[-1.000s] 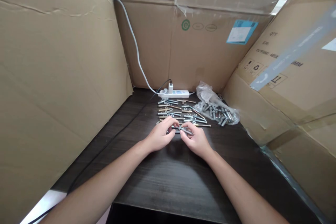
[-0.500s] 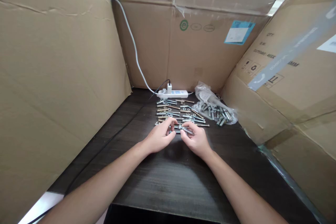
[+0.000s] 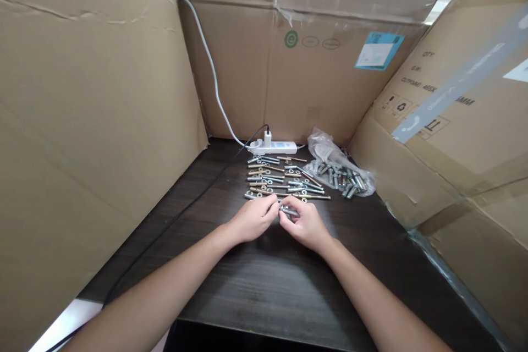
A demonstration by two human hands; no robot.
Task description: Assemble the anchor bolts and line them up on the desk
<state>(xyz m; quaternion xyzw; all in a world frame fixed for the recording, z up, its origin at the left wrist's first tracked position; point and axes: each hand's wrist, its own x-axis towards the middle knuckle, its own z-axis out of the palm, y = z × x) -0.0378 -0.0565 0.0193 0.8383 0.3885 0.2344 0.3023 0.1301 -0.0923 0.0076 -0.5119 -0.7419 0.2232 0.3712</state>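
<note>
A grey metal expansion bolt (image 3: pixel 291 212) lies between the thumb and fingers of my right hand (image 3: pixel 307 224), which is closed around it. At the bolt's left end, my left hand (image 3: pixel 256 220) is closed, thumb and fingertips pinched together; they partly cover that end. Just beyond my hands, rows of loose bolts and metal tubes (image 3: pixel 270 187) lie on the dark table (image 3: pixel 264 286), with several washers (image 3: pixel 304 194) and nuts among them. Some pieces nearest me are partly hidden behind my fingers.
A clear plastic bag (image 3: pixel 325 148) with more expansion bolts (image 3: pixel 350 180) sits at the right. Behind the rows is a white power strip (image 3: pixel 276 147) with a plug and cables. Large cardboard boxes (image 3: pixel 231 66) wall in the left, back and right sides.
My left fingers have moved right and closed at the bolt's left end, where they were curled apart from it. My right hand still holds the bolt, slightly lower and nearer me.
</note>
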